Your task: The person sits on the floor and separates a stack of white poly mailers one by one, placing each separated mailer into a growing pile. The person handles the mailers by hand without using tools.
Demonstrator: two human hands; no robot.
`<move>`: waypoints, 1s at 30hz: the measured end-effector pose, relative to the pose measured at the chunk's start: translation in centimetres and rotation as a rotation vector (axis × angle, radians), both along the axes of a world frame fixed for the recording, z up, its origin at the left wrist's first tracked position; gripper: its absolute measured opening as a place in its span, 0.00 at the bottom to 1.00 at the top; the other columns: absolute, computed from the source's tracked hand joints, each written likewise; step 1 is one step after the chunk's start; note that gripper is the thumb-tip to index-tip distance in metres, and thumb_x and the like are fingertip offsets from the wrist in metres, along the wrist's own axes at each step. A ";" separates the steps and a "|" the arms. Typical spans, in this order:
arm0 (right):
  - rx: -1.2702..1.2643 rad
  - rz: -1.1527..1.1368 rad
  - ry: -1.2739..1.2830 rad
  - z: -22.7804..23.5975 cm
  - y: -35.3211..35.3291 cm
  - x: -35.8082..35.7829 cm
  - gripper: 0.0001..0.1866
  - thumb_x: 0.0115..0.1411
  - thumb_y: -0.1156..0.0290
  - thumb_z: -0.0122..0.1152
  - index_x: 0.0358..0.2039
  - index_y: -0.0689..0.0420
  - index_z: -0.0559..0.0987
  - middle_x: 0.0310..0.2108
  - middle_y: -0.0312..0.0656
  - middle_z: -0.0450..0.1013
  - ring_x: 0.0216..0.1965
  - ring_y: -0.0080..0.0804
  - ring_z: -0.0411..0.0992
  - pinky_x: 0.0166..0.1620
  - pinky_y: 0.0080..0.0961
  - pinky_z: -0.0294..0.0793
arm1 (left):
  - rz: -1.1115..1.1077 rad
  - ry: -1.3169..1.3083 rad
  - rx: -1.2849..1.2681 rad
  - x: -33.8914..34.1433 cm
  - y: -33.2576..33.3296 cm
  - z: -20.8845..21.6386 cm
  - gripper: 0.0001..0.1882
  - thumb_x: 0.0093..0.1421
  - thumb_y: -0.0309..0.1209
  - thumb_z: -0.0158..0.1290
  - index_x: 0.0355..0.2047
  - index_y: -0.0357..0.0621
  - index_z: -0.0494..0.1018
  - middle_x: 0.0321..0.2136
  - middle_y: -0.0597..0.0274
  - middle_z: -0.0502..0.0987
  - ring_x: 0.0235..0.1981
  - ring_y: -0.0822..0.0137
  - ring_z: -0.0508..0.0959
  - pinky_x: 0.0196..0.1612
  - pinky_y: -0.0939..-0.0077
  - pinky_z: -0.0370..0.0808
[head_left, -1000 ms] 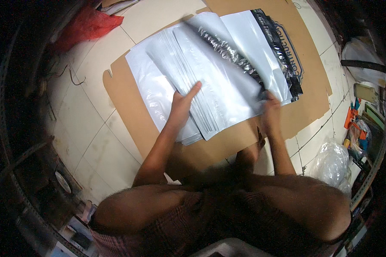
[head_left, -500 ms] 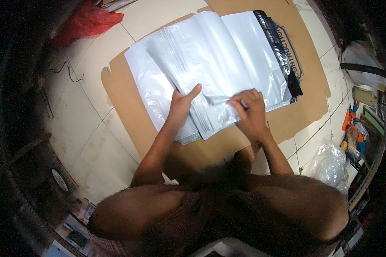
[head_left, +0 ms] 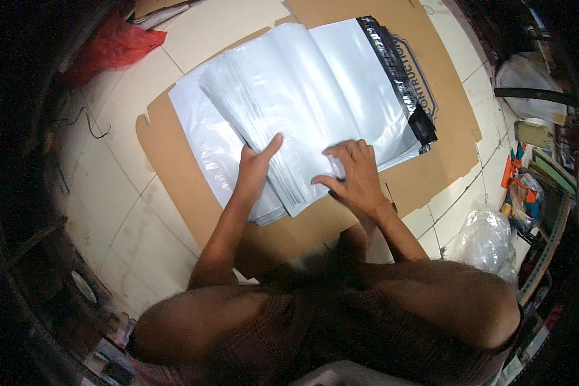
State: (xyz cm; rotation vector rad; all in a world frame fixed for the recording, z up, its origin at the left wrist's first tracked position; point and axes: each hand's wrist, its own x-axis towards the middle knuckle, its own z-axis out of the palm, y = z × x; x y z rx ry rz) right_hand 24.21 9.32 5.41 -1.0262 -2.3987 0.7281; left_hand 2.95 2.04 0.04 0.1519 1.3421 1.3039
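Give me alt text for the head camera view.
The left hand holds a stack of white plastic sheets, thumb on top; the right hand, thumb and fingers apart, is at its near edge. Flat brown cardboard lies beneath, on a tiled floor.

Black-edged white plastic bags (head_left: 302,83), brown cardboard (head_left: 180,151), red plastic (head_left: 119,50), dark plaid cloth (head_left: 248,331)

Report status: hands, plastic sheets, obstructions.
Left hand gripping white plastic sheets, thumb on top. Right hand open at near edge. Sheets on cardboard. No obstruction seen.

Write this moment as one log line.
left hand: holds white plastic sheets | right hand: open, at their surface | beneath: brown cardboard
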 end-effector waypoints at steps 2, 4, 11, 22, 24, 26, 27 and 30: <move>-0.081 0.008 -0.119 -1.6 -0.4 -0.1 0.10 0.55 0.64 0.69 0.30 0.56 0.80 0.28 0.38 0.74 0.35 0.37 0.67 0.42 0.34 0.63 | 0.088 -0.086 -0.022 0.1 0.1 -0.8 0.27 0.63 0.38 0.60 0.54 0.29 0.68 0.47 0.51 0.77 0.49 0.64 0.76 0.53 0.72 0.72; -0.112 -0.038 -0.040 -1.9 -0.1 -0.5 0.08 0.55 0.64 0.69 0.28 0.54 0.82 0.27 0.35 0.75 0.34 0.36 0.67 0.40 0.33 0.62 | 0.222 -0.214 -0.074 -0.4 0.4 -1.5 0.28 0.63 0.40 0.60 0.54 0.29 0.68 0.47 0.52 0.76 0.49 0.64 0.76 0.53 0.72 0.72; -0.923 -0.804 0.929 -3.5 5.0 6.9 0.15 0.70 0.61 0.49 0.39 0.61 0.77 0.37 0.36 0.73 0.41 0.24 0.69 0.46 0.27 0.68 | -0.085 0.018 -0.019 -0.5 -0.1 -0.1 0.32 0.60 0.35 0.63 0.58 0.29 0.64 0.49 0.49 0.75 0.50 0.60 0.76 0.55 0.67 0.72; -0.083 0.057 -0.172 -0.6 0.2 -0.9 0.26 0.43 0.54 0.76 0.39 0.54 0.80 0.39 0.43 0.74 0.39 0.41 0.68 0.47 0.37 0.64 | -0.048 0.114 0.017 -0.1 0.0 -0.1 0.25 0.59 0.34 0.64 0.50 0.29 0.70 0.42 0.51 0.78 0.42 0.64 0.79 0.45 0.73 0.76; -0.229 0.022 -0.205 -0.8 1.0 -0.8 0.19 0.46 0.55 0.74 0.33 0.54 0.82 0.34 0.41 0.75 0.37 0.39 0.68 0.46 0.36 0.64 | -0.026 0.105 0.026 -0.1 -0.1 0.1 0.25 0.58 0.33 0.64 0.49 0.29 0.71 0.41 0.51 0.78 0.41 0.64 0.79 0.45 0.73 0.76; -0.303 -0.025 -0.157 -1.1 1.5 -0.8 0.11 0.54 0.61 0.70 0.26 0.55 0.84 0.27 0.39 0.75 0.37 0.35 0.69 0.44 0.33 0.64 | 0.005 0.065 0.015 -0.1 -0.1 0.5 0.24 0.57 0.32 0.64 0.49 0.29 0.71 0.41 0.51 0.78 0.40 0.64 0.80 0.44 0.72 0.77; -0.357 -0.057 -0.056 -1.9 1.6 -0.1 0.11 0.56 0.61 0.68 0.28 0.56 0.84 0.27 0.38 0.75 0.35 0.33 0.68 0.42 0.31 0.65 | 0.005 0.034 0.025 -0.1 0.0 0.5 0.24 0.57 0.31 0.64 0.49 0.29 0.71 0.41 0.51 0.78 0.40 0.64 0.80 0.44 0.72 0.77; -0.746 -0.332 0.226 -2.9 3.2 3.1 0.15 0.63 0.59 0.61 0.39 0.59 0.81 0.31 0.35 0.74 0.33 0.27 0.66 0.39 0.27 0.67 | 0.001 0.007 0.037 -0.2 -0.1 0.2 0.23 0.56 0.29 0.63 0.48 0.29 0.71 0.41 0.51 0.78 0.40 0.63 0.80 0.43 0.72 0.77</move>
